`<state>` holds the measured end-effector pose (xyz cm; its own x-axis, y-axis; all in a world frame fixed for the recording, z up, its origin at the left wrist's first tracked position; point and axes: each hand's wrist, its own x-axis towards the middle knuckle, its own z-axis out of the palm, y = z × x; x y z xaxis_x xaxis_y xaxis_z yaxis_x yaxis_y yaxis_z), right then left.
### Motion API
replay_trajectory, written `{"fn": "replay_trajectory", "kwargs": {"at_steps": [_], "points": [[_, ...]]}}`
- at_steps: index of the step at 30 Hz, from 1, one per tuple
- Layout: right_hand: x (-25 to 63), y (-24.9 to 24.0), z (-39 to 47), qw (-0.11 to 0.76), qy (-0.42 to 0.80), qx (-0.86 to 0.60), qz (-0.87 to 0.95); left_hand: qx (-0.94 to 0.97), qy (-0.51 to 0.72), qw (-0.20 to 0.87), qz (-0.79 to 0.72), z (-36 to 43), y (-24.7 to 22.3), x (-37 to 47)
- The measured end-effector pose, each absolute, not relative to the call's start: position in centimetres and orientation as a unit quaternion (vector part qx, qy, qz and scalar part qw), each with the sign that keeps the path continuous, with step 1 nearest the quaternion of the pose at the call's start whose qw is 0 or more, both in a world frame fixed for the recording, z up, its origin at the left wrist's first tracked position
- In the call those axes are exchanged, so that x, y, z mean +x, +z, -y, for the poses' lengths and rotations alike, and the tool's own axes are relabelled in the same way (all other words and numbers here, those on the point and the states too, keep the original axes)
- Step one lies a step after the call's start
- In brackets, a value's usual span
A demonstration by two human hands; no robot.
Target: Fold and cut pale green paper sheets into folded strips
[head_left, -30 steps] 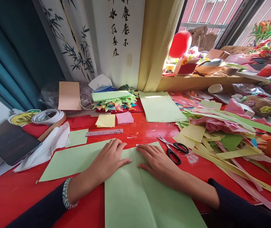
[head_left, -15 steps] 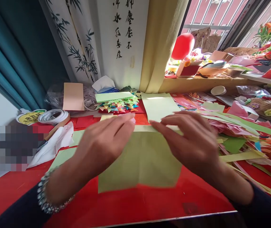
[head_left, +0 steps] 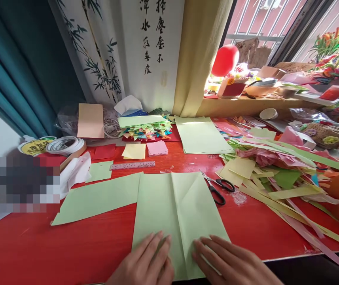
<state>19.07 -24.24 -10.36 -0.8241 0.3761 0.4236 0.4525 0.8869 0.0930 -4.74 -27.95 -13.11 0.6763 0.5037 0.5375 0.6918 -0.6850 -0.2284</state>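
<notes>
A pale green sheet of paper (head_left: 157,209) lies on the red table, with a lengthwise crease down its middle and a slanting one at the upper right. My left hand (head_left: 147,257) rests on its near left part, fingers stretched out. On the near right part lies my right hand (head_left: 225,259), fingers extended and slightly blurred. Black-handled scissors (head_left: 218,188) are just beyond the sheet's right edge. To the left, a second green paper piece (head_left: 101,198) meets the sheet's left edge. A pink ruler (head_left: 132,166) lies behind them.
Paper strips and offcuts (head_left: 279,178) are heaped on the right. Small yellow squares (head_left: 134,151) and pink squares (head_left: 157,148) sit behind the ruler, near a stack of green sheets (head_left: 201,134). White tape rolls (head_left: 65,145) stand at the left. The table's front edge (head_left: 300,255) is close.
Both hands have come down and toward me, from holding the sheet's far edge raised to lying on its near part. The sheet now lies on the table, and the scissors and ruler are uncovered.
</notes>
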Motion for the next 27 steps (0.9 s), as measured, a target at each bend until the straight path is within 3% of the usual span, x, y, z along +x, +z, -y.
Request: {"fn": "replay_trajectory", "kwargs": {"at_steps": [4,7,12,19,27], "points": [[18.3,-6.8,18.4,0.156,0.107,-0.311,0.931,-0.890,-0.151,-0.055,0.426,22.2,-10.3,-6.1],[16.2,-6.1,12.7,0.110,0.146,-0.422,0.888,-0.859,-0.125,-0.090,0.488,15.9,-9.5,-6.5],[13.1,-9.4,8.5,0.052,0.196,-0.373,0.905,-0.840,-0.075,-0.183,0.506,10.6,-11.0,-6.1],[12.8,-10.8,8.3,0.097,0.319,-0.378,0.864,-0.825,-0.071,-0.207,0.520,12.0,-11.0,-5.6],[13.3,-10.9,8.2,0.166,0.371,-0.336,0.850,-0.808,-0.177,-0.246,0.506,12.1,-11.0,-5.8]]}}
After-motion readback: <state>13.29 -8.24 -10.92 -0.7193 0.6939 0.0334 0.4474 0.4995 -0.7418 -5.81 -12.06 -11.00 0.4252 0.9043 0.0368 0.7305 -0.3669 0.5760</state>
